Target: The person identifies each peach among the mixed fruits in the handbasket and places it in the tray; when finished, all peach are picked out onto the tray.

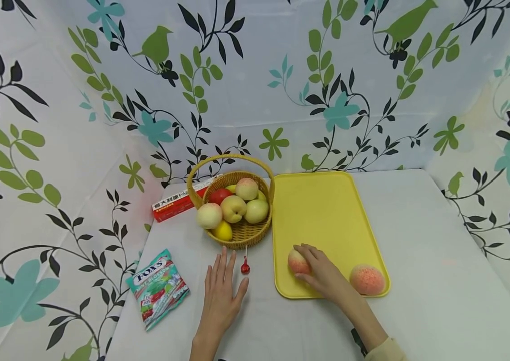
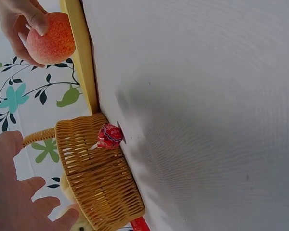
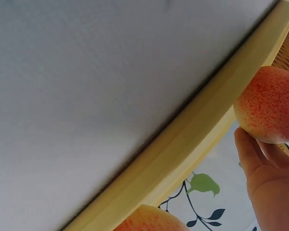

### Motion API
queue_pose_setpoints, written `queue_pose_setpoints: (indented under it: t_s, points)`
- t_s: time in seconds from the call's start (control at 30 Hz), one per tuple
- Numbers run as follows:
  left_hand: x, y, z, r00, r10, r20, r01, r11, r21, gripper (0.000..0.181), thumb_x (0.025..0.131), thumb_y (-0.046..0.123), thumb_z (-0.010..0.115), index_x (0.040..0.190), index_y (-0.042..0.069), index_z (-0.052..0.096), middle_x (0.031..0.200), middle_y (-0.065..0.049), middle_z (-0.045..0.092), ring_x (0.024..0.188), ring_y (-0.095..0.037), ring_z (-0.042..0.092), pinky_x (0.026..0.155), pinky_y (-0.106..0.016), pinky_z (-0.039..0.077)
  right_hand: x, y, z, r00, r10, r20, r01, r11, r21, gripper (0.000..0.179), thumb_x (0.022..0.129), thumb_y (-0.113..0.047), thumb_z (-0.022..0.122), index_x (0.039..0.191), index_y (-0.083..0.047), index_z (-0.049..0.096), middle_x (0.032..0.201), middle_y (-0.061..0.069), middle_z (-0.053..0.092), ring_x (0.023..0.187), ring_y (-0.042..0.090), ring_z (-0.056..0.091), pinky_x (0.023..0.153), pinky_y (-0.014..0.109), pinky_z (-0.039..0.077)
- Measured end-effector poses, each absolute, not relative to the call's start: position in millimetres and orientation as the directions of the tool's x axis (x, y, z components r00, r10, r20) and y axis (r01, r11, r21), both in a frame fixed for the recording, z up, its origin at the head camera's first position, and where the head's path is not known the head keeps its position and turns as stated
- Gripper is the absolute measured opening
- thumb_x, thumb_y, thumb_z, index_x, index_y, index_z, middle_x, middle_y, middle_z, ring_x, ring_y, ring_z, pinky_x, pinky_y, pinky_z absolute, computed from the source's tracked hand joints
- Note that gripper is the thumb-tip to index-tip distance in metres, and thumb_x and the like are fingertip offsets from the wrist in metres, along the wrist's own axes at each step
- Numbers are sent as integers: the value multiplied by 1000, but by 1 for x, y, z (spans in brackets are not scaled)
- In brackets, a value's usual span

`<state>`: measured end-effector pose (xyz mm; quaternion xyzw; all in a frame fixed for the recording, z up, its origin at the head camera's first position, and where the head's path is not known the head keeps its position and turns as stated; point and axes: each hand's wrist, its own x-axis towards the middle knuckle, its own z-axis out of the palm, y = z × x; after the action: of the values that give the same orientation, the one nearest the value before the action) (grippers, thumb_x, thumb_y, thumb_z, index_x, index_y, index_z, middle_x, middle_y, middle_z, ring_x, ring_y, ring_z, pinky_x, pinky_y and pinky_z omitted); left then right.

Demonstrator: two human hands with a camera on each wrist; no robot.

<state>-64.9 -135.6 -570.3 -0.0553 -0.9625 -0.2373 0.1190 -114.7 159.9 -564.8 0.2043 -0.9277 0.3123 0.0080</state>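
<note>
The counter point(image 1: 435, 240) is covered in white and enclosed by cloth walls point(image 1: 246, 118) printed with leaves, birds and flowers. A yellow tray point(image 1: 315, 213) is set at the right of a fruit-filled wicker basket point(image 1: 251, 231); a red box point(image 1: 176, 205) is partly hidden behind the basket, and a candy bag point(image 1: 159, 290) is placed nearer, at the left. The right hand point(image 1: 322, 275) is extended over the tray, a peach point(image 1: 297, 261) being gripped between thumb and bent fingers in its near left part. A second peach point(image 1: 367, 280) is laid in the near right corner. The left hand point(image 1: 222, 303) is held palm down beside a red lollipop point(image 1: 245, 268), fingers loosely extended, thumb set apart.
</note>
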Motion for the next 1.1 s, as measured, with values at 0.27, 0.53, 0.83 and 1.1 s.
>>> queue_pose_setpoints:
  t_s: [0.27, 0.53, 0.83, 1.1]
  points:
    - [-68, -137, -566, -957, 79, 280, 195, 888, 416, 79, 99, 46, 64, 164, 24, 26, 174, -5, 17, 158, -34, 23, 125, -65, 12, -111, 159, -562, -897, -391, 205, -440, 768, -464, 71, 91, -40, 77, 153, -21, 48, 152, 19, 52, 132, 43, 57, 104, 61, 50]
    - [-93, -160, -570, -976, 97, 193, 170, 895, 412, 83, 99, 51, 61, 166, 25, 18, 175, -7, 10, 161, -35, 14, 126, -66, 1, -103, 150, -555, -872, -439, 218, -490, 767, -415, 70, 92, -41, 74, 153, -18, 49, 155, 23, 48, 134, 46, 55, 107, 64, 46]
    - [-127, -217, -536, -984, -8, 180, 84, 862, 500, 82, 103, 52, 53, 167, 24, 11, 176, -5, -7, 161, -37, 0, 127, -64, -8, -95, 138, -550, -857, -482, 184, -512, 753, -414, 73, 93, -39, 74, 156, -18, 44, 159, 23, 43, 142, 43, 48, 113, 63, 41]
    - [-162, -231, -531, -987, -34, 155, 61, 820, 569, 90, 103, 53, 51, 167, 22, -4, 175, -4, -14, 162, -37, -1, 128, -64, -4, -114, 115, -537, -812, -510, 284, -584, 728, -359, 69, 96, -38, 71, 156, -17, 44, 163, 21, 38, 150, 38, 40, 118, 59, 37]
